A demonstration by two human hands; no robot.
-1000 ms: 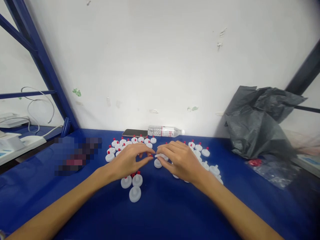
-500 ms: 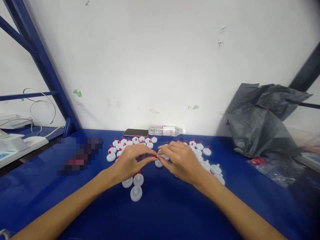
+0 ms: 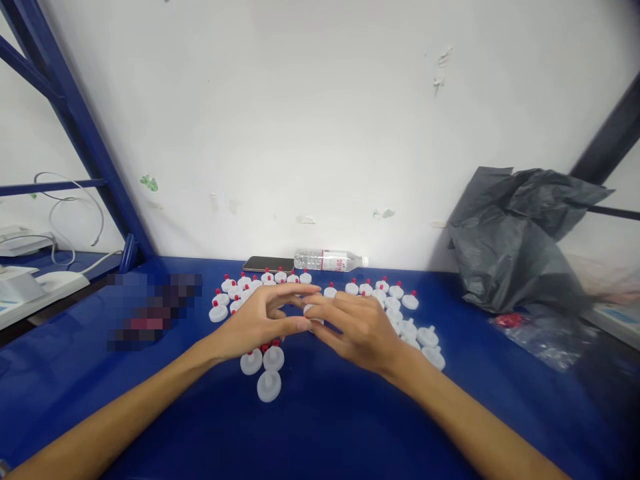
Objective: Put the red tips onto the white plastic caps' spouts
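Between my hands is a white nozzle cap, mostly covered by the fingers; whether it bears a red tip cannot be seen. My right hand grips it with thumb and fingers. From the other side my left hand reaches toward the cap, its thumb and fingers spread apart. Behind and below the left hand stand many white nozzle caps with red tips. To the right of my right hand lie white nozzle caps without red tips. A plain nozzle cap lies nearest to me.
A clear plastic bottle and a dark phone lie against the wall. On the right, a grey plastic bag stands behind a clear bag with red pieces. A blue frame post rises on the left.
My left hand's fingers have parted from the pinch at the small red tip. My right hand has turned and now holds a white nozzle cap. The view has shifted slightly.
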